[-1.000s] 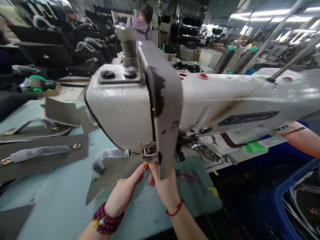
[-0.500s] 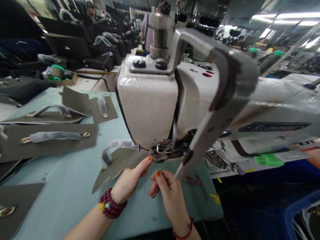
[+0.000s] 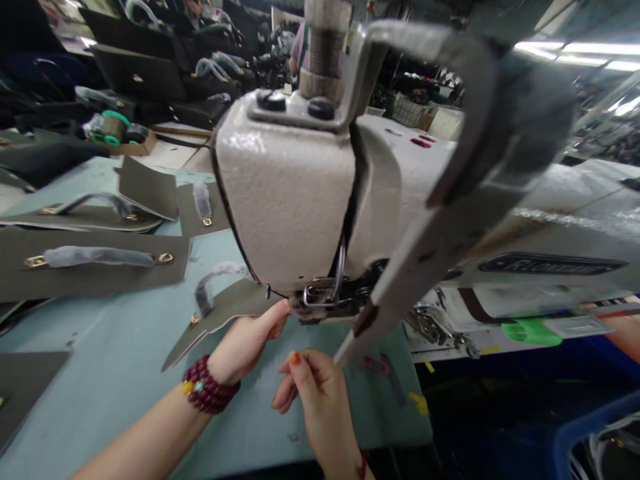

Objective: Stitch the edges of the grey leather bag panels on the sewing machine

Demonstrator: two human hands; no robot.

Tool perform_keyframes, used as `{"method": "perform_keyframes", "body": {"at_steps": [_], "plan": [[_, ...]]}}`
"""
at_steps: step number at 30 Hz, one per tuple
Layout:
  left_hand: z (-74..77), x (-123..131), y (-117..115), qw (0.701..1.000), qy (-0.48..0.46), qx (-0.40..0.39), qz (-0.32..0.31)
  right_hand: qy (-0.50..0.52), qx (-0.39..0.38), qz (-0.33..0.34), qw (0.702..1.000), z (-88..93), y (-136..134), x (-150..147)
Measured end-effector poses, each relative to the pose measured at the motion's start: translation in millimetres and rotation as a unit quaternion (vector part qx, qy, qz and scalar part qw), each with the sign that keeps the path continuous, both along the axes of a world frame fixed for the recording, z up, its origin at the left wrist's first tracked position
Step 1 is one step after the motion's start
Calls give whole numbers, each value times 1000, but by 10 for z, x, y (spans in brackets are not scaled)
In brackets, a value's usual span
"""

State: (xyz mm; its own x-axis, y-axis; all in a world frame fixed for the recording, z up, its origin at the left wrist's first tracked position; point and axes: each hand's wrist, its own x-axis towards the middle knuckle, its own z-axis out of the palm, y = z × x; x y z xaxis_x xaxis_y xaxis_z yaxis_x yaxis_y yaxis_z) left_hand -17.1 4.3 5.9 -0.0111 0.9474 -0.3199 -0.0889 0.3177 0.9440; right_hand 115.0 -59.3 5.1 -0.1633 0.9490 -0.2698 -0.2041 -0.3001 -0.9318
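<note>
A white sewing machine head (image 3: 285,200) stands right in front of me. My left hand (image 3: 243,350), with a dark red bead bracelet, reaches up to its needle area, thumb and fingers closed together. Whatever they pinch is hidden. Just below, to the right, my right hand (image 3: 313,393) is held over the table with its fingers curled and thumb pressed to them; anything thin in that pinch is too small to see. A grey-brown panel (image 3: 233,303) with a plastic-wrapped handle (image 3: 203,293) lies beside the left hand, running behind it towards the needle.
Several similar panels with wrapped handles (image 3: 100,257) lie on the pale green table (image 3: 125,347) at left. A thread box (image 3: 133,147) stands behind. A bent metal guard (image 3: 400,273) slants down near my right hand. Pink snips (image 3: 375,364) lie on the table.
My view has moved closer, so the machine head looks larger. Both hands have shifted slightly left, the right one also a little lower. Their fingers keep much the same pose.
</note>
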Motion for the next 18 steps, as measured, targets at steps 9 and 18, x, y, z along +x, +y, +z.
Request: {"method": "perform_keyframes", "body": {"at_steps": [9,18], "plan": [[-67,72,-26,999,-24,-1,44,25,-4,14,1000,-5,-49,-2],[96,412,-213,986,5,-67,155,35,-5,25,999,13,-39,73]]}}
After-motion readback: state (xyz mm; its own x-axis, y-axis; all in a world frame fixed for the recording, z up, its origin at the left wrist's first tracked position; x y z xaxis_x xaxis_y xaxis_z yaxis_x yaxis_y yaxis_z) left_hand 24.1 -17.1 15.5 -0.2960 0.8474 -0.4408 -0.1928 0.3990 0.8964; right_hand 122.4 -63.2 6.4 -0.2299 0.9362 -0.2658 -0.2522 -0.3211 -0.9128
